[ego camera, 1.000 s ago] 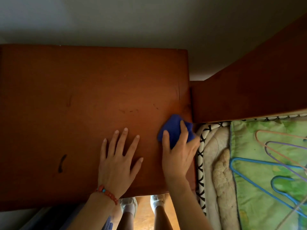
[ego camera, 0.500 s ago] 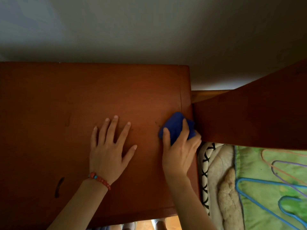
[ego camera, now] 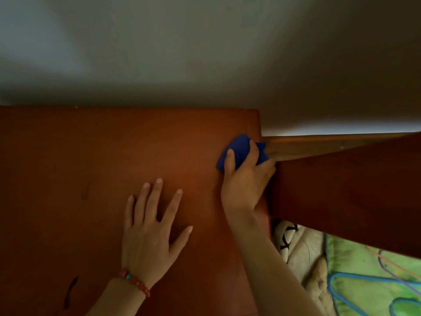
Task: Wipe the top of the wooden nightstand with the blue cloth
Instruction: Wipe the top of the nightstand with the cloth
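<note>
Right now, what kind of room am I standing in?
Most likely a bedroom. The reddish-brown wooden nightstand stands against a pale wall, beside a dark wooden headboard. Below that lie green patterned bedding and a blue plastic clothes hanger.

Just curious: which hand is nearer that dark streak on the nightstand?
Left. The left hand lies flat right of the dark streak; the right hand, pressing the blue cloth, is farther off.
</note>
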The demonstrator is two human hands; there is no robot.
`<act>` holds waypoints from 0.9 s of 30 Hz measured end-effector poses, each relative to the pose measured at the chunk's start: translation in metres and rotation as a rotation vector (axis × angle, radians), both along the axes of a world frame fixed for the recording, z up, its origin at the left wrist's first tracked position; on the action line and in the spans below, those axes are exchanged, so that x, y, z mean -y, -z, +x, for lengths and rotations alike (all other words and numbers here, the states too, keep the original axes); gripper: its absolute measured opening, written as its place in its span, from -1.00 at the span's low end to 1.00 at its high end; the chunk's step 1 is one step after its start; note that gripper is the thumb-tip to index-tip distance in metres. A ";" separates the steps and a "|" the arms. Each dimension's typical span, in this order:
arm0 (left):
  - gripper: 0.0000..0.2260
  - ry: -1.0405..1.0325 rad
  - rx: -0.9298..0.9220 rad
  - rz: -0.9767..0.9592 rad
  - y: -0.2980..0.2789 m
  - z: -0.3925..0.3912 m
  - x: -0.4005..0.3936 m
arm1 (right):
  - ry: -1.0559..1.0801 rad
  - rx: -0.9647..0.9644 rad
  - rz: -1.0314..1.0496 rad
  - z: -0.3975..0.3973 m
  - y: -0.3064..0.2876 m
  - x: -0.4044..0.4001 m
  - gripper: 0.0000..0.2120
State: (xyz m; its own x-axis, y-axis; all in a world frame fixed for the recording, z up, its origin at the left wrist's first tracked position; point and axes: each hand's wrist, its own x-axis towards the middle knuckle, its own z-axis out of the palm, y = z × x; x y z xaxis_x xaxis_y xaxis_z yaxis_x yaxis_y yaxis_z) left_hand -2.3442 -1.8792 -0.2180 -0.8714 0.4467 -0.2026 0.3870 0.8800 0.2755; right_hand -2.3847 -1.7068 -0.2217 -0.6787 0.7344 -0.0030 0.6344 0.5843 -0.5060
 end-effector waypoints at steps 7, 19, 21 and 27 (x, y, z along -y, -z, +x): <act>-0.38 -0.012 -0.063 -0.033 -0.004 -0.079 -0.011 | 0.039 -0.080 0.013 -0.065 0.001 -0.026 -0.50; -0.40 -0.066 -0.032 -0.046 0.009 -0.072 0.000 | -0.162 -0.085 -0.044 -0.079 -0.001 0.004 -0.45; -0.41 -0.061 -0.038 -0.037 0.007 -0.072 0.000 | -0.291 -0.075 -0.045 -0.081 -0.001 0.017 -0.45; -0.38 -0.077 -0.012 -0.035 -0.002 -0.069 0.022 | -0.083 -0.080 -0.053 -0.057 -0.006 -0.034 -0.50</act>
